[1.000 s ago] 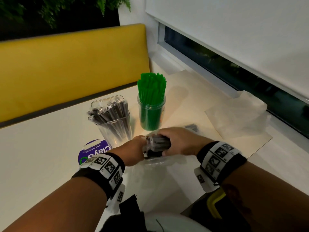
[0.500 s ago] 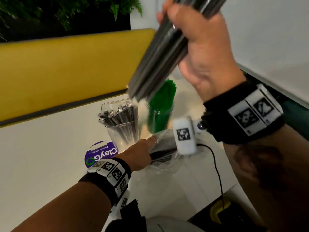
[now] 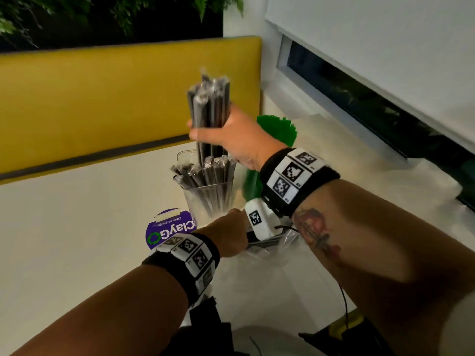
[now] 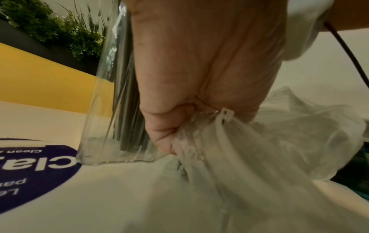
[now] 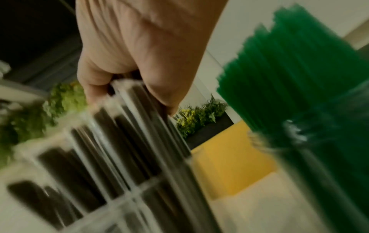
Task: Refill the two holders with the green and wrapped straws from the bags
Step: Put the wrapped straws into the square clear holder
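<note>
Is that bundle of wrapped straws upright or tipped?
Upright: the right hand grips the bundle of wrapped straws vertically above the clear holder.

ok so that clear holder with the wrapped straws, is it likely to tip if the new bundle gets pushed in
Possibly. The clear holder looks tall, thin-walled and light, and its wrapped straws lean left, so weight sits off-centre. Its flat base should help. Neither hand steadies it: the right hand grips the bundle, and the left hand holds the bag.
</note>
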Tool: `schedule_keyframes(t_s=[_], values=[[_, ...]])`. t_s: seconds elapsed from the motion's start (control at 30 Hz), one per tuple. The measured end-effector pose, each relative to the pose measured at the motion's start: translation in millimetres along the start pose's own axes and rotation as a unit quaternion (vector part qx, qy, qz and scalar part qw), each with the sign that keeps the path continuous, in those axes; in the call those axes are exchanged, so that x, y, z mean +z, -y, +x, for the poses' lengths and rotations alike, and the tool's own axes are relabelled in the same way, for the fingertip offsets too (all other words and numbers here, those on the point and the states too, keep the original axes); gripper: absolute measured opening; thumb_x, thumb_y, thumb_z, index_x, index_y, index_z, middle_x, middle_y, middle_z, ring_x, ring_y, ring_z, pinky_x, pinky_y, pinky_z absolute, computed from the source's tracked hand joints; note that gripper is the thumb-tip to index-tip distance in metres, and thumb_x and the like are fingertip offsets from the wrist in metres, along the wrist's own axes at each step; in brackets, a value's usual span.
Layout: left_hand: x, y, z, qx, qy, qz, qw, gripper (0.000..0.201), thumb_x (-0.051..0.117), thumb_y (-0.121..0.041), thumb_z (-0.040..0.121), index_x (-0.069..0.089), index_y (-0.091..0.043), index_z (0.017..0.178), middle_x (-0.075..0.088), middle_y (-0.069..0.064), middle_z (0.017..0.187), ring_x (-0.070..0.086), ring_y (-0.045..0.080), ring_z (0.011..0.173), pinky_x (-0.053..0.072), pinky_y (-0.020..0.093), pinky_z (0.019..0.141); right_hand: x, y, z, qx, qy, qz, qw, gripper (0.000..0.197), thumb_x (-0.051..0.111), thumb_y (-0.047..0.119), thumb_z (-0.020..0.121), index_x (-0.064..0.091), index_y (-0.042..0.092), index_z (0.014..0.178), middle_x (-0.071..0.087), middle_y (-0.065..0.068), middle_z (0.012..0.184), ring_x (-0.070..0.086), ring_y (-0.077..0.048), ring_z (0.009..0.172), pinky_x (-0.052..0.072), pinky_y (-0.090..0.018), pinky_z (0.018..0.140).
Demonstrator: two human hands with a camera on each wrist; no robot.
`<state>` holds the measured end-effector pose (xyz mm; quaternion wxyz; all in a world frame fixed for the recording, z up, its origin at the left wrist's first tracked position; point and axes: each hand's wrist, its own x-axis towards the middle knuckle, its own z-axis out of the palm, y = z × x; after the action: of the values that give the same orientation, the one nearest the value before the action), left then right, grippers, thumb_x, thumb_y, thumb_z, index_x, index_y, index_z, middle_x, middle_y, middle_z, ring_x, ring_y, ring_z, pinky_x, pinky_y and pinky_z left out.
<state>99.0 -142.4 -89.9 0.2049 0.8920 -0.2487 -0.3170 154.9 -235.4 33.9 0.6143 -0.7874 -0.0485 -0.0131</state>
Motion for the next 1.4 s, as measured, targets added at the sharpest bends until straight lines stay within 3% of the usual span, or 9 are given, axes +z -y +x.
schedule_keyframes(t_s=[0.23, 0.33, 0.47, 0.7, 0.87, 1.0, 1.1, 1.23, 1.4], values=[[0.4, -6.8, -0.7, 0.017, 0.012, 0.021, 1.000, 0.055, 0.053, -0.008, 0.083, 0.038, -0.017, 0.134, 0.051, 0.012, 0.118, 0.057, 0.031, 0.104, 0.051, 0.045, 0.091, -8.6, -13.7, -1.3, 0.019, 0.054, -0.127, 0.990, 0.094, 0.086, 0.049, 0.063, 0.041, 0.020, 0.141, 0.065, -0.001, 0.126, 0.062, -0.014, 0.116, 0.045, -0.039, 0.107], [1.2, -6.8, -0.5, 0.022, 0.011, 0.028, 0.999, 0.049, 0.051, -0.005, 0.084, 0.039, -0.013, 0.131, 0.052, 0.013, 0.113, 0.057, 0.032, 0.103, 0.050, 0.040, 0.088, -8.3, 11.1, -9.7, -0.138, -0.035, -0.159, 0.977, 0.111, 0.080, 0.038, 0.076, 0.005, 0.017, 0.155, 0.032, -0.013, 0.155, 0.038, -0.024, 0.140, 0.031, -0.032, 0.111], [1.5, -8.4, -1.5, 0.021, -0.005, 0.032, 0.999, 0.038, 0.049, -0.002, 0.086, 0.041, -0.006, 0.123, 0.045, 0.008, 0.095, 0.059, 0.034, 0.097, 0.045, 0.035, 0.075, 5.0, 37.4, -10.0, -0.385, -0.066, -0.301, 0.870, 0.083, 0.064, 0.027, 0.089, 0.020, -0.008, 0.149, 0.023, -0.024, 0.157, 0.024, -0.033, 0.146, 0.022, -0.043, 0.121], [2.9, -5.4, -1.8, 0.019, 0.018, 0.021, 0.999, 0.062, 0.048, -0.003, 0.081, 0.033, -0.022, 0.138, 0.046, 0.012, 0.120, 0.056, 0.031, 0.102, 0.050, 0.041, 0.085, 8.3, 6.5, -5.1, -0.066, 0.233, -0.508, 0.827, 0.056, 0.020, 0.044, 0.106, 0.025, 0.017, 0.154, -0.001, 0.004, 0.165, 0.021, -0.015, 0.148, 0.026, -0.041, 0.118], [2.6, -4.1, -2.5, 0.038, 0.031, 0.001, 0.999, 0.069, 0.047, -0.011, 0.077, 0.029, -0.037, 0.137, 0.046, 0.006, 0.118, 0.055, 0.028, 0.099, 0.051, 0.042, 0.083, 1.2, 13.4, -15.6, -0.055, 0.181, -0.486, 0.853, 0.056, 0.019, 0.051, 0.104, 0.018, 0.028, 0.155, 0.002, 0.000, 0.165, -0.002, -0.023, 0.152, 0.002, -0.045, 0.122], [2.6, -1.3, 0.6, 0.052, 0.027, -0.025, 0.998, 0.075, 0.050, -0.023, 0.067, 0.034, -0.034, 0.139, 0.056, 0.007, 0.125, 0.058, 0.027, 0.107, 0.051, 0.046, 0.091, -22.2, 33.9, -46.0, -0.171, -0.018, -0.292, 0.941, 0.035, 0.047, 0.034, 0.101, 0.058, 0.020, 0.131, 0.057, -0.001, 0.133, 0.054, -0.012, 0.118, 0.046, -0.032, 0.105], [3.6, 2.0, 2.2, 0.068, 0.032, -0.061, 0.995, 0.095, 0.070, -0.039, 0.065, 0.025, -0.037, 0.148, 0.047, 0.001, 0.139, 0.050, 0.024, 0.123, 0.043, 0.039, 0.102, -49.3, 28.2, -83.8, -0.042, 0.074, -0.247, 0.965, 0.017, 0.054, 0.019, 0.097, 0.070, 0.013, 0.092, 0.071, 0.006, 0.087, 0.067, -0.005, 0.076, 0.058, -0.024, 0.075], [1.2, 2.3, 4.5, 0.106, 0.014, -0.093, 0.990, 0.097, 0.082, -0.021, 0.071, 0.024, -0.036, 0.148, 0.052, -0.016, 0.118, 0.053, 0.008, 0.110, 0.040, 0.011, 0.081, -33.8, -49.5, -116.3, 0.139, 0.260, -0.519, 0.803, 0.019, 0.049, 0.017, 0.095, 0.066, 0.012, 0.087, 0.057, -0.002, 0.078, 0.053, -0.021, 0.070, 0.046, -0.034, 0.066], [4.1, 7.5, 15.5, 0.132, 0.047, -0.084, 0.987, 0.131, 0.086, -0.021, 0.067, -0.015, -0.037, 0.149, 0.059, -0.013, 0.110, 0.058, -0.002, 0.087, 0.042, 0.003, 0.070, -17.0, -129.2, -146.5, 0.075, 0.181, -0.574, 0.795, 0.032, 0.043, 0.020, 0.097, 0.062, 0.008, 0.120, 0.061, -0.014, 0.118, 0.055, -0.030, 0.100, 0.044, -0.046, 0.094]])
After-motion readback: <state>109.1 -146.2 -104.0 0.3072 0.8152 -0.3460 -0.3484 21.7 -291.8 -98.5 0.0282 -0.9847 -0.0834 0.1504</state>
